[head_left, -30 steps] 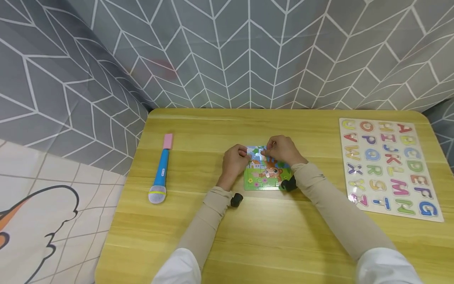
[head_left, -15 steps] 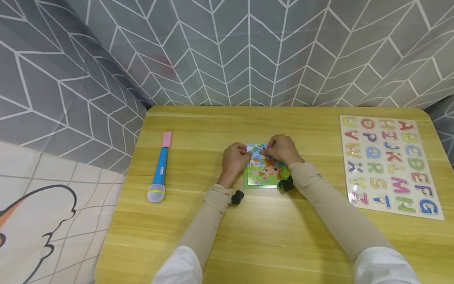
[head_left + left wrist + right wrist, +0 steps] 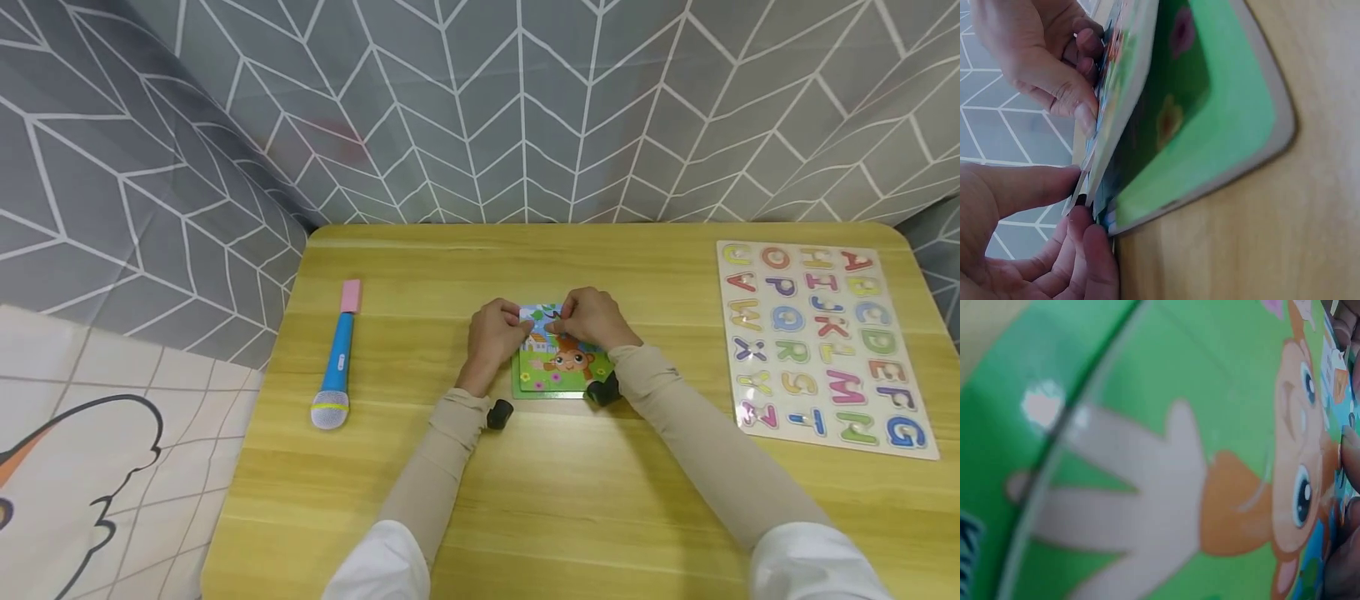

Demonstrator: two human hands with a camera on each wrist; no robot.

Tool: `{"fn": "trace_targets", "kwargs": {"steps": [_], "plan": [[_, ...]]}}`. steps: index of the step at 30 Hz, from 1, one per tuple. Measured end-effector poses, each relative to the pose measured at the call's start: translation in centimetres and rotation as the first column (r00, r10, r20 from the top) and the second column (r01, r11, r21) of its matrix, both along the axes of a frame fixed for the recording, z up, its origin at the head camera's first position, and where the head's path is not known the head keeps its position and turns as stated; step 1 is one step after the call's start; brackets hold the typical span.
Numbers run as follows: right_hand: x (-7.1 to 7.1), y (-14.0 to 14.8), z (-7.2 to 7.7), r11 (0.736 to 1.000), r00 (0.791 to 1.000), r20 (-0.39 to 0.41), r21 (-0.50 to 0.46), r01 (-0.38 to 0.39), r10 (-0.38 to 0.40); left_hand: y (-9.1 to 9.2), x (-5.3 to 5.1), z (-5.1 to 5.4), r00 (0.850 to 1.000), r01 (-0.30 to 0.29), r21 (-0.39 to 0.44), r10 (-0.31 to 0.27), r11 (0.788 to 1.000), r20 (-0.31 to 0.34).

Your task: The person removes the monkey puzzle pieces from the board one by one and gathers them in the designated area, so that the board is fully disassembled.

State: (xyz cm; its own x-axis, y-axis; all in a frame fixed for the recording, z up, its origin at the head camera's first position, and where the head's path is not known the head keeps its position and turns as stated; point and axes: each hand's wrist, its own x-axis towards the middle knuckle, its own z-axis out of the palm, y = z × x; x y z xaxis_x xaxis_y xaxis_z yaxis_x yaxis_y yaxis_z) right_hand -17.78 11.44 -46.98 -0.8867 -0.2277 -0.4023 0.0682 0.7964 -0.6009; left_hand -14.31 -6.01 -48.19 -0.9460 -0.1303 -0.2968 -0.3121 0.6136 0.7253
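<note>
A jigsaw puzzle (image 3: 557, 379) with a cartoon monkey on green lies at the middle of the table. In the left wrist view the joined puzzle sheet (image 3: 1124, 94) is tilted up from its green backing board (image 3: 1235, 119), with a gap between them. My left hand (image 3: 495, 337) pinches the sheet's far left corner between thumb and fingers. My right hand (image 3: 596, 318) pinches its far edge, the thumb on the picture side. Up close, the right wrist view shows the monkey picture (image 3: 1241, 506); the right fingertips are partly cut off there.
A white alphabet board (image 3: 825, 346) with coloured letters lies at the right. At the left is a blue toy microphone (image 3: 339, 358) touching a pink block (image 3: 351, 296). A grey patterned curtain (image 3: 525, 117) hangs behind the wooden table (image 3: 540, 517).
The puzzle sheet has come up from its backing board, and a green strip of the board now shows along the left and near sides. Both hands stay at nearly the same places.
</note>
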Motion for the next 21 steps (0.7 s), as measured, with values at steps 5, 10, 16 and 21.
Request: {"fn": "trace_targets", "kwargs": {"steps": [5,10,16,21], "plan": [[0.13,-0.03,0.15,1.0,1.0,0.009,-0.013,0.023,-0.023,0.25,-0.06,0.12,0.999,0.007,-0.021,-0.008,1.0,-0.033],[0.2,-0.21,0.08,0.998,0.999,0.02,-0.038,0.046,-0.045,0.5,0.1,0.21,0.997,0.006,-0.033,-0.008,0.999,-0.073],[0.26,-0.21,-0.13,0.997,0.998,0.022,-0.045,0.066,-0.065,0.77,0.3,0.03,0.992,-0.015,-0.034,0.01,0.999,-0.124],[0.28,-0.1,-0.13,0.997,0.997,0.014,-0.034,0.072,-0.071,0.93,0.27,-0.11,0.991,-0.025,-0.001,0.025,1.0,-0.129]]}}
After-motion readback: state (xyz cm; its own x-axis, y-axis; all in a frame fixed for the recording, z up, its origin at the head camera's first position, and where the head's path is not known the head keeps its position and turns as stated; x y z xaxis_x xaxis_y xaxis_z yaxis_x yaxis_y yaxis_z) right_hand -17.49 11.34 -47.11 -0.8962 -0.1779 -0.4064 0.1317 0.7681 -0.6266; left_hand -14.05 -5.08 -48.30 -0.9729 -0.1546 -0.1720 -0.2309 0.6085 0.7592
